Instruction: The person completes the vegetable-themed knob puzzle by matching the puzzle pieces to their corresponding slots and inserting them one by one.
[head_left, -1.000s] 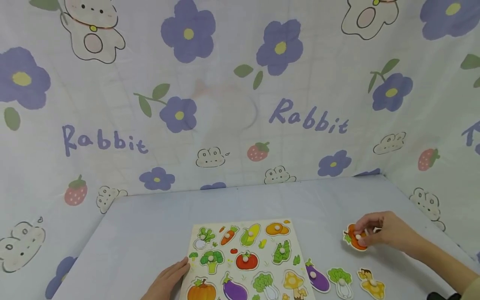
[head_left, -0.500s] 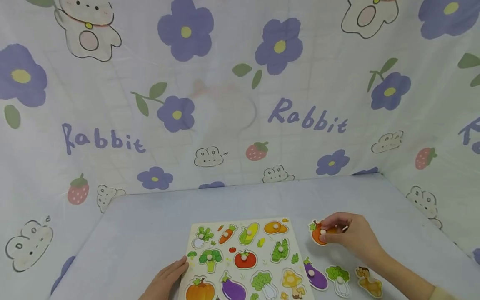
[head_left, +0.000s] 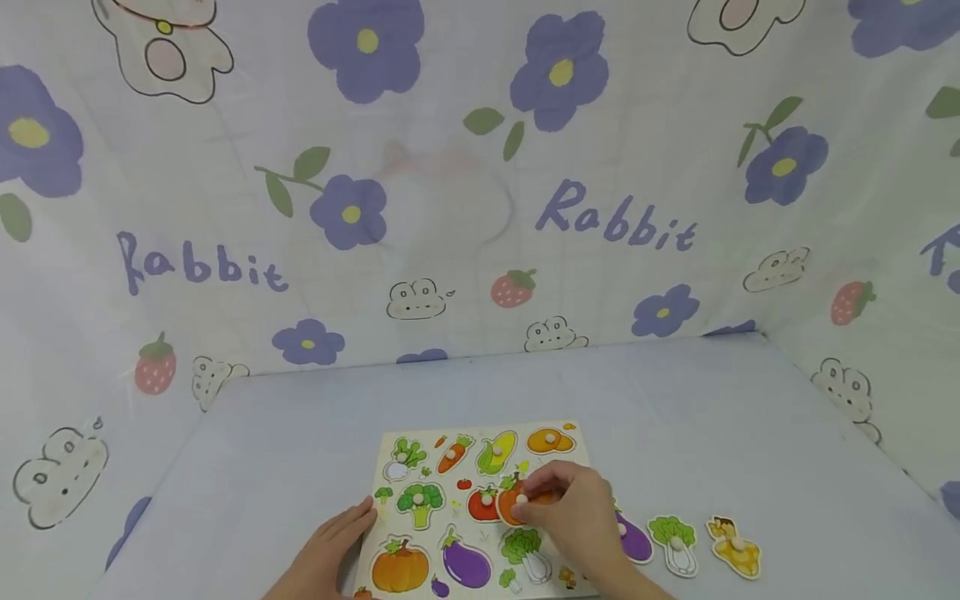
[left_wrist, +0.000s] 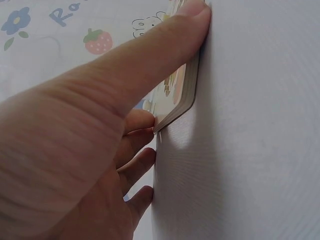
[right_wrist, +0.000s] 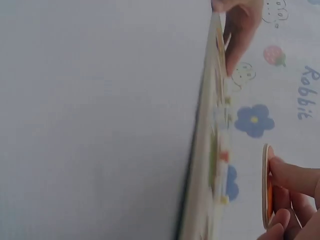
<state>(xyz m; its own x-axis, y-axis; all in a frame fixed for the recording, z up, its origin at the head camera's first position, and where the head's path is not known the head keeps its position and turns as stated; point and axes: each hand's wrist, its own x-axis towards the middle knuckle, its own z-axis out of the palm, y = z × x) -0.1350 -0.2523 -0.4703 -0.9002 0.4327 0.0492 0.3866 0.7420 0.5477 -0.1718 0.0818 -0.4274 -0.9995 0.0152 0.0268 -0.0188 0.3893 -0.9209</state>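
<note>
A wooden vegetable puzzle board [head_left: 390,533] lies on the table in the head view. My right hand [head_left: 573,512] pinches an orange vegetable piece [head_left: 512,504] by its knob and holds it just above the board beside the tomato [head_left: 482,504]. In the right wrist view the same piece [right_wrist: 268,185] hangs edge-on, clear of the board [right_wrist: 205,165]. My left hand [head_left: 333,554] rests flat with straight fingers against the board's left edge; the left wrist view shows the fingers [left_wrist: 150,70] pressed along that edge [left_wrist: 182,97].
Right of the board lie loose pieces: a purple eggplant [head_left: 636,542], a green cabbage [head_left: 675,542] and a yellow piece [head_left: 737,547]. Printed fabric walls [head_left: 480,192] enclose the table at the back and both sides.
My right hand has carried the orange piece leftward from the table's right side to over the board's middle. My left hand has stayed at the board's edge.
</note>
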